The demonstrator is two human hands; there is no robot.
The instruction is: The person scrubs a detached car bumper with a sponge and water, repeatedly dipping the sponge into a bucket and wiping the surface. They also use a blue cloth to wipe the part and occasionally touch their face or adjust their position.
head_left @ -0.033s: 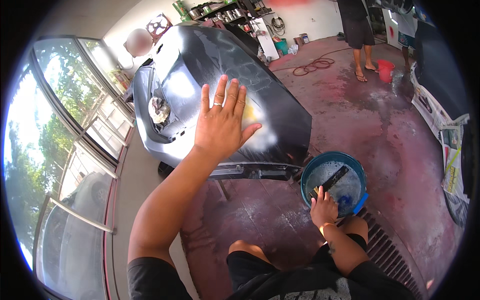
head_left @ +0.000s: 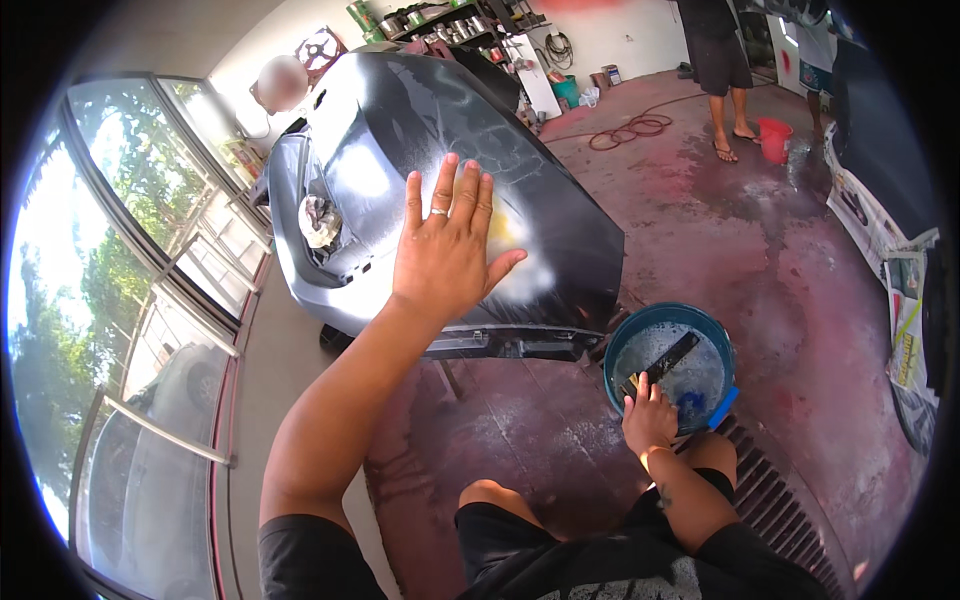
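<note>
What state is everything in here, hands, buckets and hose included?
Car panel: dark, patched white and yellow.
Left-hand grip: open, spread over panel.
Teal bucket: upright, holding cloudy water.
Black bar: slanted, seen against the water.
Right-hand grip: at the bar's near end, closure unclear.
Red hose: loosely coiled.
Red bucket: upright.

you've got two bare hands [head_left: 448, 262] [head_left: 650, 422], one ring [head_left: 438, 211], one grey car panel [head_left: 545, 185], one water bucket [head_left: 668, 312], one red bucket [head_left: 775, 145]

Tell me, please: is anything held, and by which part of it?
The right hand seems to hold the black bar by its near end, at the bucket. The left hand holds nothing; it lies flat on the grey panel.
</note>
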